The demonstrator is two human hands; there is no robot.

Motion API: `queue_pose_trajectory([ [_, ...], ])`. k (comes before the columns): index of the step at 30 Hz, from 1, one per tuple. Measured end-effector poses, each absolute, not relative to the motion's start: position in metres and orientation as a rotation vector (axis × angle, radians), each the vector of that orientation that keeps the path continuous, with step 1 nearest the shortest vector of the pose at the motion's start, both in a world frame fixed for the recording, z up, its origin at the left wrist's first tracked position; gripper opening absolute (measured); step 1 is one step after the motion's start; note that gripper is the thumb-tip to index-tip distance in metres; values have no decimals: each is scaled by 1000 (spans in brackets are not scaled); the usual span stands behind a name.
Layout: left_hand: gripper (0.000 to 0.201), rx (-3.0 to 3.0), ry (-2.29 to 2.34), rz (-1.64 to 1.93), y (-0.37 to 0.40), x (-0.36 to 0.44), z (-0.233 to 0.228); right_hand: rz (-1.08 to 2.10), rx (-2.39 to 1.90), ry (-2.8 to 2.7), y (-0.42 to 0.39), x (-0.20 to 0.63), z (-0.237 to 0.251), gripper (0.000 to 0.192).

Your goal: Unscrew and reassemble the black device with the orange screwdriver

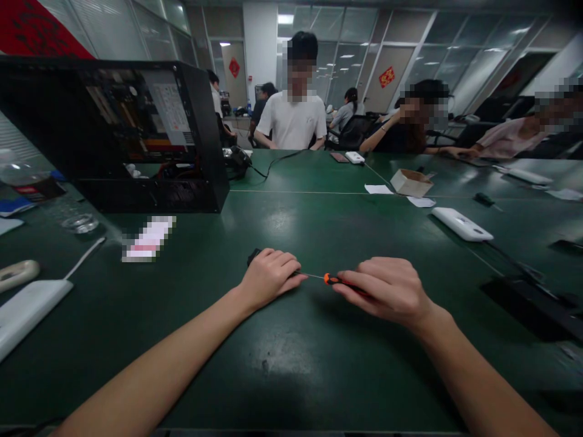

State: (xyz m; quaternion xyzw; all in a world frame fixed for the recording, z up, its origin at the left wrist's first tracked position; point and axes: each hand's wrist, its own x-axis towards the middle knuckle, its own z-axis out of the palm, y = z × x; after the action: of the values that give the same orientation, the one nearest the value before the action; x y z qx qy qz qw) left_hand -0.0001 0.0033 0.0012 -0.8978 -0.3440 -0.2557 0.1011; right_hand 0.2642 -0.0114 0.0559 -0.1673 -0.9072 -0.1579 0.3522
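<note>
With 12 o'clock straight ahead, I have the right hand (394, 288) at 3, its fingers pinching the orange-and-black screwdriver (336, 280) in the middle, between the 2 hands. The thin metal shaft (315, 276) points to 9 o'clock, toward the left hand (271, 276), which is curled over a small black piece (252, 257); I cannot tell whether the tip touches it. On the green table (282, 203) I see an open-sided black computer case (210, 139) at 10 and a white device (462, 224) at 2.

screwdriver handle (335, 279): orange-black; tabletop (282, 227): dark green; computer case (210, 139): black
</note>
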Motion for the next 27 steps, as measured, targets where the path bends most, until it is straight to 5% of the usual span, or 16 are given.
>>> queue_pose_trajectory([
  [10,34,-2612,-1152,-791,3,-4,4,25,-926,-2104,0,254,44,20],
  [19,45,-2574,-1315,-707,-1,1,8,-606,-593,-2351,-2,265,45,21],
  [27,53,-2549,-1486,-755,-3,6,14,-659,-438,-2236,0,263,39,16],
])
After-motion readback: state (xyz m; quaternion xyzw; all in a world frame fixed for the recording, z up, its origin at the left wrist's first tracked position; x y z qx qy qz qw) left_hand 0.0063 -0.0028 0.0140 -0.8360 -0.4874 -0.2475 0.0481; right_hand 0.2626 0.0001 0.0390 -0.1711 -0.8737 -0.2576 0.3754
